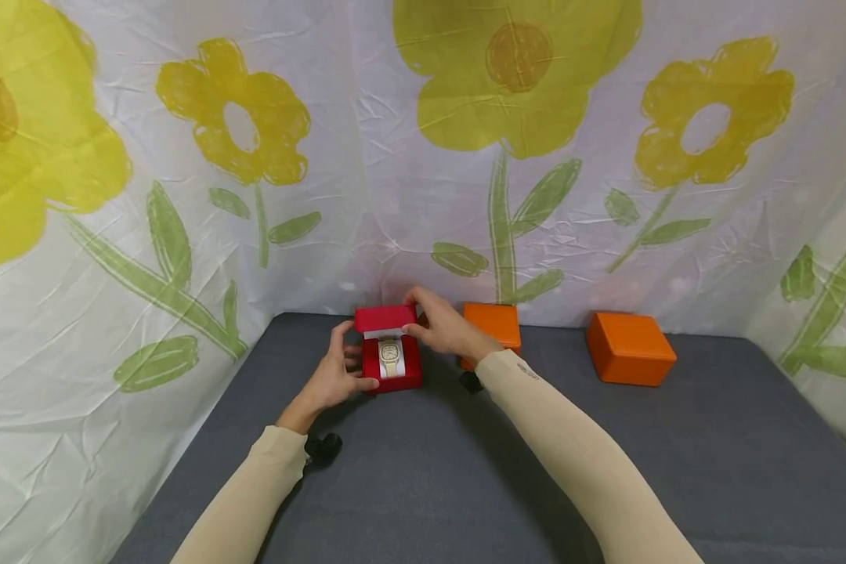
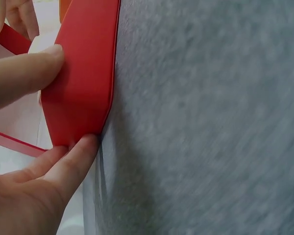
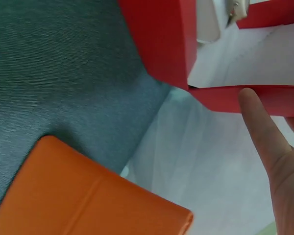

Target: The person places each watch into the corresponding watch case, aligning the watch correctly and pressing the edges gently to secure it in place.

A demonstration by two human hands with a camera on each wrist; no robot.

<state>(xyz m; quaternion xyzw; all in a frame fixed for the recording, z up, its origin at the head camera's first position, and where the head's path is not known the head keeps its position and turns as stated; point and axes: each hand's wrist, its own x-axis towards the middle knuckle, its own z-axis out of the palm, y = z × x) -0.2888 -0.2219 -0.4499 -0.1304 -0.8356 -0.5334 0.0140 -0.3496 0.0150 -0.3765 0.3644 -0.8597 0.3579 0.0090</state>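
I see a grey felt-covered table [image 1: 423,486] walled on three sides by a crinkled white cloth backdrop [image 1: 366,157] printed with yellow flowers and green leaves. Near the table's far edge, left of centre, stands an open red watch box [image 1: 392,362], its lid [image 1: 385,318] tilted up at the back and a gold-toned wristwatch [image 1: 391,354] lying on the pale cushion inside. My left hand [image 1: 336,374] grips the box's left side; the left wrist view shows the thumb and a finger [image 2: 24,78] curled against the red wall, pinching it. My right hand [image 1: 442,326] is on the raised lid, fingers curled over its right edge. Just right of that hand, touching its back in the head view, sits a closed orange box [image 1: 495,327], and a second orange box [image 1: 630,348] stands further right along the far edge, well apart.
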